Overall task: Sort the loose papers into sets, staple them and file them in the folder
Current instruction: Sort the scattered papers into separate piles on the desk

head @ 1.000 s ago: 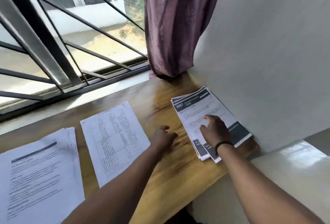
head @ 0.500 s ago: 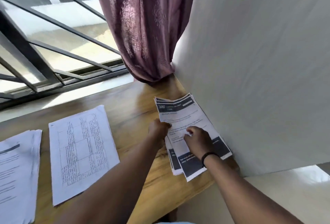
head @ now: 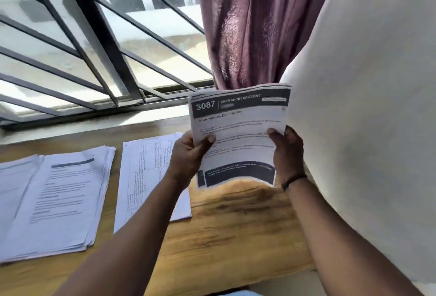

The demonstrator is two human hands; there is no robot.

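Paper set [head: 238, 135] upright between both grips — left hand [head: 188, 154], right hand [head: 287, 151] clasping its edges

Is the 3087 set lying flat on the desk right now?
No, both the left hand and the right hand hold the 3087 set by its side edges, raised off the desk.

Head view, down onto desk [head: 236, 236]
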